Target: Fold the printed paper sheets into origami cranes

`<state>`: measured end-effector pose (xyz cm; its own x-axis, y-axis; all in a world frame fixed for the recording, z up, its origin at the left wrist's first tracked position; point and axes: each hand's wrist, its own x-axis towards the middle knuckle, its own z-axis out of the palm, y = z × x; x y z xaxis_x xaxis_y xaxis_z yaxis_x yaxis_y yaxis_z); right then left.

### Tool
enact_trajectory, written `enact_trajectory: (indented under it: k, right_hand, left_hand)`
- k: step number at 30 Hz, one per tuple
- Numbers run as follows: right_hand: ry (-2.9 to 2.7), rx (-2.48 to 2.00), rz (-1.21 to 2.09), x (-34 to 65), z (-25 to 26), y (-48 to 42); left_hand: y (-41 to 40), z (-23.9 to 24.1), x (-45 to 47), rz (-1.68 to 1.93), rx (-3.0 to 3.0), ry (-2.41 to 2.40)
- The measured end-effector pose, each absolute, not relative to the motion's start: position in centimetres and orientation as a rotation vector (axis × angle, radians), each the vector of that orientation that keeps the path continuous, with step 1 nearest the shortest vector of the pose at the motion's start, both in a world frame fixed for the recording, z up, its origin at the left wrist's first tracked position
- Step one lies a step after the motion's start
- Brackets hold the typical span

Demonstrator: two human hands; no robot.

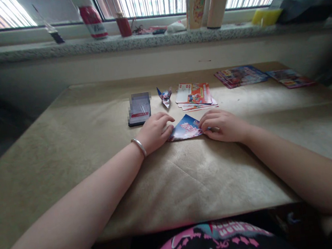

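Paper triangle point(185, 129) is pinned to the table point(66, 163) between left hand point(154, 132) and right hand point(223, 126), fingertips pressed on opposite corners rather than clenched, its long edge laid crosswise.

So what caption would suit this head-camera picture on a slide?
Left hand and right hand press a folded blue paper on the table, a paper crane and phone behind.

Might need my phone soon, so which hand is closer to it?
Left. The left hand lies just in front of the phone; the right hand is farther right, beyond the folded paper.
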<state>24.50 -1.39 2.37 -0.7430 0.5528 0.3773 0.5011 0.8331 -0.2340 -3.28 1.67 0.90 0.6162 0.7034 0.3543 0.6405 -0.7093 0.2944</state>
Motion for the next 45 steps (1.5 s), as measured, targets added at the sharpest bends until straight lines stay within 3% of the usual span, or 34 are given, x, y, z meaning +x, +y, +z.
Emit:
enact_trajectory:
  k: [14,26,45]
  right_hand:
    - [-2.461,-1.084,-0.034,25.4,1.0,-0.3]
    - [-2.336,-1.261,-0.023,26.1,-1.6,1.1]
    - [-2.254,-1.233,0.076,24.5,-0.2,0.3]
  left_hand:
    - [0.9,1.0,-3.0,0.32,2.759,1.218]
    - [1.4,0.7,-3.1,0.718,2.775,0.846]
    - [0.0,1.0,-2.0,0.661,2.669,0.844]
